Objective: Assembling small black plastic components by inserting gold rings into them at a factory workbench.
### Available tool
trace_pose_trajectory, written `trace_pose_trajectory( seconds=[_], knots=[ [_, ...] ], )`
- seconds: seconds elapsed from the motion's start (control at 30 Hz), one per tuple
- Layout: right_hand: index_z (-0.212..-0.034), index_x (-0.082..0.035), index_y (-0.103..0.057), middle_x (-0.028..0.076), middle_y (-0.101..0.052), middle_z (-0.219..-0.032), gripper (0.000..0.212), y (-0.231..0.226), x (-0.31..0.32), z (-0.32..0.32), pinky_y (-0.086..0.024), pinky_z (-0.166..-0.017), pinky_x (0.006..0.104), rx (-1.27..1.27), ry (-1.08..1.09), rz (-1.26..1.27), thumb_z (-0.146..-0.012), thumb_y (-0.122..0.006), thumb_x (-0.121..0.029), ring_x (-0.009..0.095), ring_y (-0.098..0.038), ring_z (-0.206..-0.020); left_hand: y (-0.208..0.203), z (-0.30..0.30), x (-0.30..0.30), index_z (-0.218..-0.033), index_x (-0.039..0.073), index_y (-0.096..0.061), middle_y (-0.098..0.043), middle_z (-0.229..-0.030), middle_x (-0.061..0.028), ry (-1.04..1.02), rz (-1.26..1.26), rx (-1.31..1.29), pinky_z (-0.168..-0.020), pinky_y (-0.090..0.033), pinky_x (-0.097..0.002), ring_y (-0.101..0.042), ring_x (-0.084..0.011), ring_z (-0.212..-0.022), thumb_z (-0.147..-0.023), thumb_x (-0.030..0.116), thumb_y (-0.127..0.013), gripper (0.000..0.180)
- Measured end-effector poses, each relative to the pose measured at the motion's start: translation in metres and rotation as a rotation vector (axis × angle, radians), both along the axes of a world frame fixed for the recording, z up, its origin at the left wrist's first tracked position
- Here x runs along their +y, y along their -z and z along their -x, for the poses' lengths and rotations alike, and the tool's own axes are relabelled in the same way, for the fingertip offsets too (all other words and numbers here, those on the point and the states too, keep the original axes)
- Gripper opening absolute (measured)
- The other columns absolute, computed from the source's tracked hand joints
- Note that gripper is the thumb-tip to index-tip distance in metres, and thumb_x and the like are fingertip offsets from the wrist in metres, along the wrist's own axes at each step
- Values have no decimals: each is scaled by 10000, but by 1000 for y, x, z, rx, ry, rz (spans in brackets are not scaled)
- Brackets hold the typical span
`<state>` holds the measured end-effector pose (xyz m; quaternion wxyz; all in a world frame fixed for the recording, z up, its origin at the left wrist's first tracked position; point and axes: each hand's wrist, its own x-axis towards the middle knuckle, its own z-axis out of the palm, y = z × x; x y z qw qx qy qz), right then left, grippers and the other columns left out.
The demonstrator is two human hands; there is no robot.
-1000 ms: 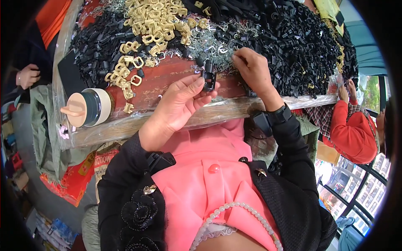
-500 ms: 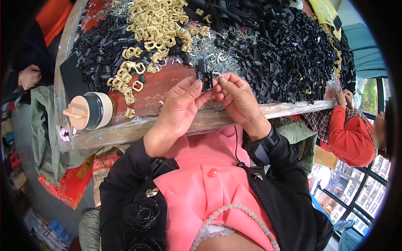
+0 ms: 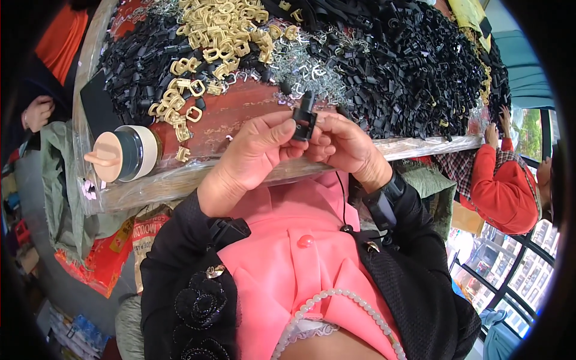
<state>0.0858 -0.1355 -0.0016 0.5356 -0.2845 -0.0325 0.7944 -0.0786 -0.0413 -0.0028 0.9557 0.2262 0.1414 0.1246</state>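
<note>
A small black plastic buckle part [image 3: 303, 124] is held up over the table's near edge, with a narrow piece standing up from its top. My left hand [image 3: 259, 149] pinches it from the left between thumb and fingers. From the other side, the closed thumb and fingertips of my right hand [image 3: 349, 141] press against it. Whether a small metal piece is also between the right fingertips is hidden. Beyond my hands lies a heap of silver wire clips [image 3: 309, 66]. Tan buckle frames [image 3: 219, 36] are piled to its left.
Black plastic parts [image 3: 414, 72] cover the table's right side, with another heap [image 3: 141, 72] at left. A lidded cup [image 3: 123, 155] stands near the left corner of the plastic-wrapped wooden edge [image 3: 198, 183]. A red-sleeved person [image 3: 504, 189] reaches onto the table at right; another person's hand [image 3: 39, 113] shows at left.
The black part has turned and come slightly right and down. My right fingertips, which had a small silver clip by them, now press against the part; that clip no longer shows.
</note>
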Motion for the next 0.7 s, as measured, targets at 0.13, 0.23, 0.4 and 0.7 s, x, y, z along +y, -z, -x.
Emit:
trace_pose_trajectory(
  seconds=[0.13,0.23,0.4,0.7],
  knots=[
    [-809,-41,-497,-7,-433,-644,107,-2,0,4,-307,-466,187,28,-111,-93,-846,-441,-123,69,-348,-509,-1,0,-4,-1041,-12,-491,-576,-947,-102,70,-29,-39,-703,-461,-255,-566,-129,-774,-804,222,-550,339],
    [-819,-28,-512,9,-489,-708,78,-13,4,14,-341,-481,190,-413,206,21,-832,-467,-91,82,-413,-538,-2,2,-2,-1032,-15,-495,-580,-933,-95,5,12,59,-695,-460,-252,-562,-121,-766,-805,219,-546,330],
    [-834,-23,-527,23,-528,-734,41,-15,-3,7,-390,-531,204,-1188,122,-412,-801,-504,-32,108,-508,-589,2,2,-2,-1032,-13,-493,-580,-936,-91,-35,39,65,-685,-462,-250,-562,-119,-757,-807,215,-541,324],
    [-836,8,-524,6,-518,-702,74,-23,-3,-2,-380,-535,188,-1543,203,-470,-809,-530,-60,72,-471,-590,-7,1,-5,-1036,6,-499,-579,-933,-84,-53,33,115,-670,-469,-237,-568,-121,-753,-813,203,-536,299]
  ],
)
